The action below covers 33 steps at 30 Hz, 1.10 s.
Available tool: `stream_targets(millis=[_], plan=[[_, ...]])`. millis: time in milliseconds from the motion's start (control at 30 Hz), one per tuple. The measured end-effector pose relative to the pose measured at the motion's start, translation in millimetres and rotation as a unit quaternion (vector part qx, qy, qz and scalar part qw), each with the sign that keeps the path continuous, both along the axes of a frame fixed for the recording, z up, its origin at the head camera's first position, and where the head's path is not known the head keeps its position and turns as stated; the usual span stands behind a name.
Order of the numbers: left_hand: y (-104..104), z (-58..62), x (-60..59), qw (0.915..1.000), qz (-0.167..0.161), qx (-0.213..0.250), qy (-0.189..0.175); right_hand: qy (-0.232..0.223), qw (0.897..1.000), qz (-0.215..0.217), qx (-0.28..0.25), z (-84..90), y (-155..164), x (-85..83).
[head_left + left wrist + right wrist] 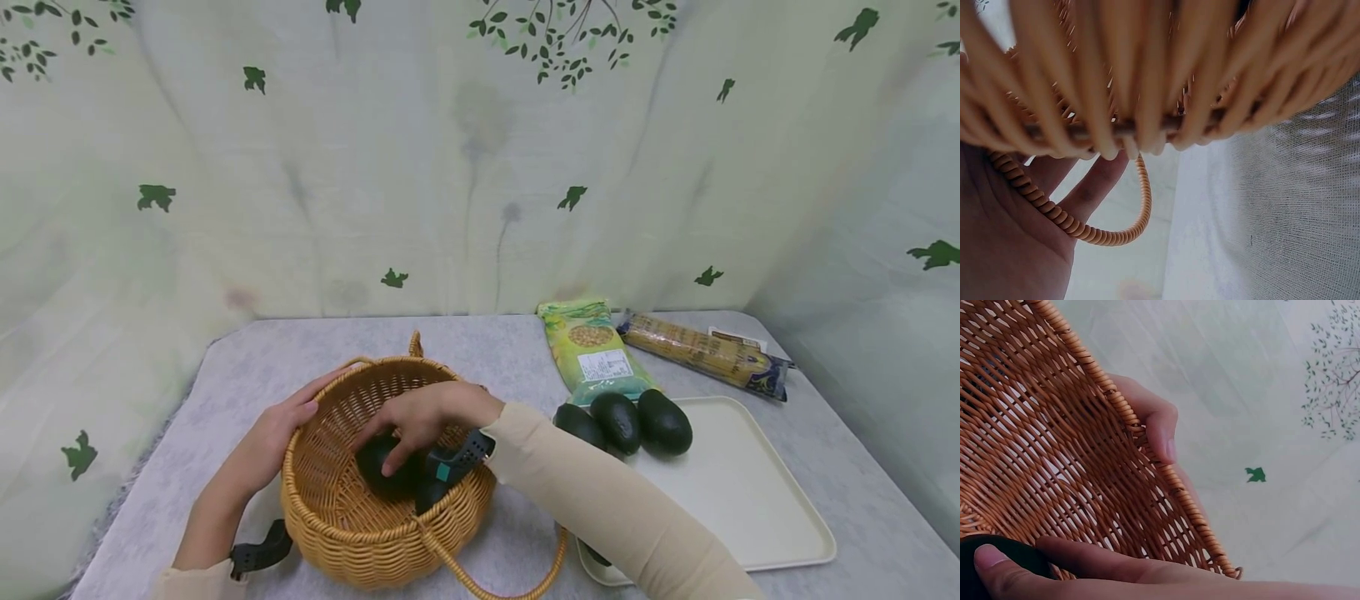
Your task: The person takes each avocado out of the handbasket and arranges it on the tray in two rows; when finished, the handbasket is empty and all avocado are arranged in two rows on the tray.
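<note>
A round wicker basket (337, 517) stands on the grey table, its two handles folded down. My left hand (273, 433) holds its left rim, the thumb hooked over the edge (1160, 428). My right hand (420, 417) reaches down inside and grips a dark green avocado (382, 467) at the basket's bottom; its fingers (1054, 569) curl over the fruit (997, 556). The left wrist view shows the basket's weave (1147, 75) from outside, with a handle loop (1116, 234) against the palm.
Three more avocados (622, 421) lie on the far left corner of a cream tray (750, 500) to the right of the basket. Behind the tray lie a green snack bag (596, 350) and a long yellow packet (705, 354). A leaf-print curtain surrounds the table.
</note>
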<state>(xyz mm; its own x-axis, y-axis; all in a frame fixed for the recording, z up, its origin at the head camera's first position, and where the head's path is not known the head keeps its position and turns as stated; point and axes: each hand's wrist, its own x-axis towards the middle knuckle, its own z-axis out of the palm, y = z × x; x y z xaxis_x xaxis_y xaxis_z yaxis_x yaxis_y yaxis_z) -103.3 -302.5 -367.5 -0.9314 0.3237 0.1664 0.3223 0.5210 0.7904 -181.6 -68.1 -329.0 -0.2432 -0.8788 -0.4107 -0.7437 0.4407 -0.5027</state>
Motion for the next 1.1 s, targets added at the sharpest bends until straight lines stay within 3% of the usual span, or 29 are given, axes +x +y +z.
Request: stream_targets(millis=[367,667,1100], plan=[[-2,-0.7,3.8,0.9999,0.011,-0.01,-0.002,0.012,1.0,0.006,-0.018,1.1,-2,1.2],[-2,-1.3,1.3,0.9999,-0.001,-0.01,0.012,-0.006,0.998,0.009,-0.06,8.1,4,0.9],[-3,-1.6,-0.9,0.9999,-0.008,0.003,-0.01,0.003,0.995,0.027,-0.092,22.7,11,5.1]])
